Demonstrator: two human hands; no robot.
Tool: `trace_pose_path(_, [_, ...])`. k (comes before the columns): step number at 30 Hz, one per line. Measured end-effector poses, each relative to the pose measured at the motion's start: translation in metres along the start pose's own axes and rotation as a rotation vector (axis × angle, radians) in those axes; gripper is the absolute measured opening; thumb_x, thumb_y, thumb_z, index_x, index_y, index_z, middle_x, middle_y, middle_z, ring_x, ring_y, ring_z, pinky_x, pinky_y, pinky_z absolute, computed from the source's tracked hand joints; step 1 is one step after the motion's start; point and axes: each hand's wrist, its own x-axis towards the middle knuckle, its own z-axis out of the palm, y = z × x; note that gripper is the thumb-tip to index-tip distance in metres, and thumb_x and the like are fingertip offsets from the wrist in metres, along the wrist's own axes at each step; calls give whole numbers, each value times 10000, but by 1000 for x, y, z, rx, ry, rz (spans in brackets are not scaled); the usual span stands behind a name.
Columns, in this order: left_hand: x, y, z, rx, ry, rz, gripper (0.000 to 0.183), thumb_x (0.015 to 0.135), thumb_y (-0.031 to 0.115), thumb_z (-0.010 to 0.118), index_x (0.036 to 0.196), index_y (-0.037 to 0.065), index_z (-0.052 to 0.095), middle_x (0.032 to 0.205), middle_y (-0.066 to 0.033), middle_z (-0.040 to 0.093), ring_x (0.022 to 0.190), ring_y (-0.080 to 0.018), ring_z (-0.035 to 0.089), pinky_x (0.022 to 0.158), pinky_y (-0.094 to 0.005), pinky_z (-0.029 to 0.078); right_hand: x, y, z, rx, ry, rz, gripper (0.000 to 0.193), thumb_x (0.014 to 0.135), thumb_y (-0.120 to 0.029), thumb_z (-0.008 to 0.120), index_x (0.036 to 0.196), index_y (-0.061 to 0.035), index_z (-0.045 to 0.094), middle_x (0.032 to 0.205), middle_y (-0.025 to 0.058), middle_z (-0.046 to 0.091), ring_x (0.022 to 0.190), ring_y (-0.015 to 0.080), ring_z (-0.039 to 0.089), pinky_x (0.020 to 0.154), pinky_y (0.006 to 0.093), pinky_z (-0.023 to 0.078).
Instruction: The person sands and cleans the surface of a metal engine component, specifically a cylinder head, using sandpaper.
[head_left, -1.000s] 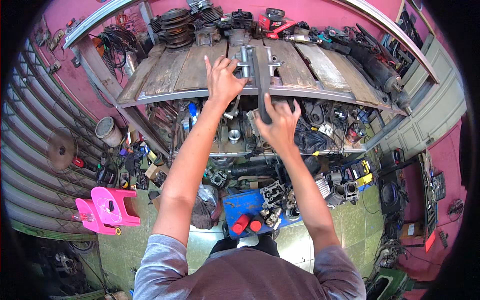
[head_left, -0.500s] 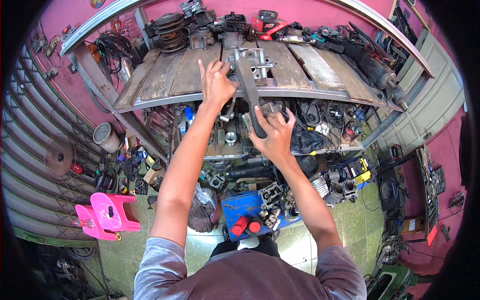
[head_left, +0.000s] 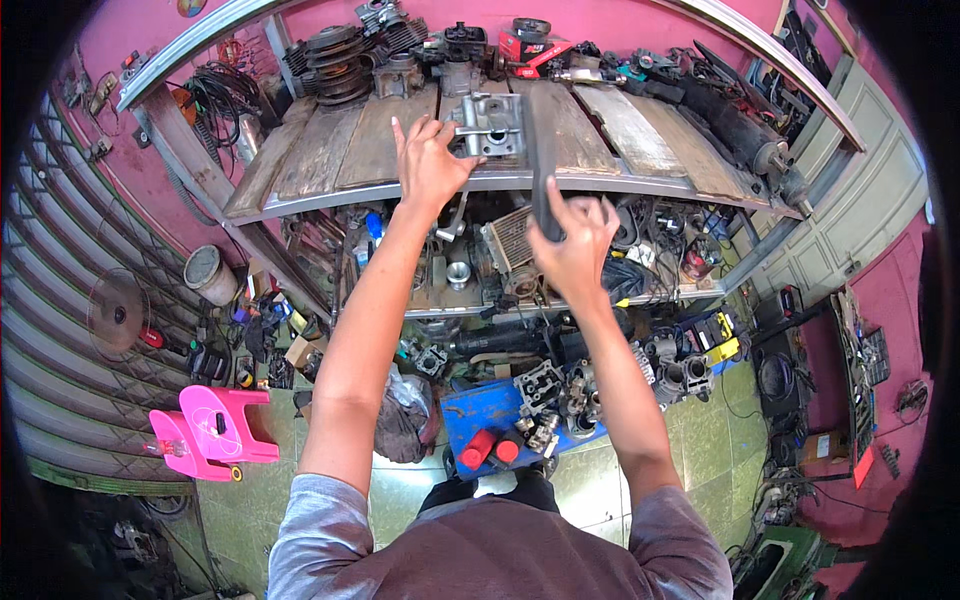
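Bare planks of worktop (head_left: 368, 150) left of left hand (head_left: 430, 168): room for sideways pass. Immediately right of left hand, metal casting (head_left: 492, 125) blocks way. Dark flat bar (head_left: 541, 150) reaches forward from right hand (head_left: 578, 245), barring straight crossing between hands; gap from bar to casting hard to judge. Right of bar, open planks as far as dark muffler (head_left: 745, 135). Beyond both hands, finned cylinder (head_left: 342, 68) and red box (head_left: 525, 48) obstruct back.
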Motion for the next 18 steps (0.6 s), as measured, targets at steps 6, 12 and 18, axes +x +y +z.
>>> trace_pose_path(6, [-1, 2, -2, 27, -20, -25, 616, 630, 393, 934, 1132, 73, 777, 1132, -106, 733, 1281, -308, 589, 1245, -632, 205, -7, 1, 6, -116, -32, -46, 587, 735, -278, 817, 1292, -109, 735, 755, 72, 696, 918, 239, 624, 1082, 554, 309])
trace_pose_path(12, [0, 4, -4, 36, -53, -45, 674, 639, 443, 928, 1180, 79, 759, 1164, -113, 728, 1310, -318, 568, 1250, -631, 191, -6, -5, 5, -44, -21, -47, 611, 733, -273, 821, 1317, -117, 729, 793, 63, 704, 969, 231, 627, 1114, 584, 295])
trace_pose_path(18, [37, 7, -12, -1, -58, 18, 800, 719, 540, 867, 1325, 48, 692, 1294, -150, 679, 1300, -319, 579, 1229, -659, 201, -8, -4, 11, -73, -50, -41, 620, 749, -283, 814, 1338, -116, 715, 808, 66, 710, 976, 241, 621, 1114, 603, 292])
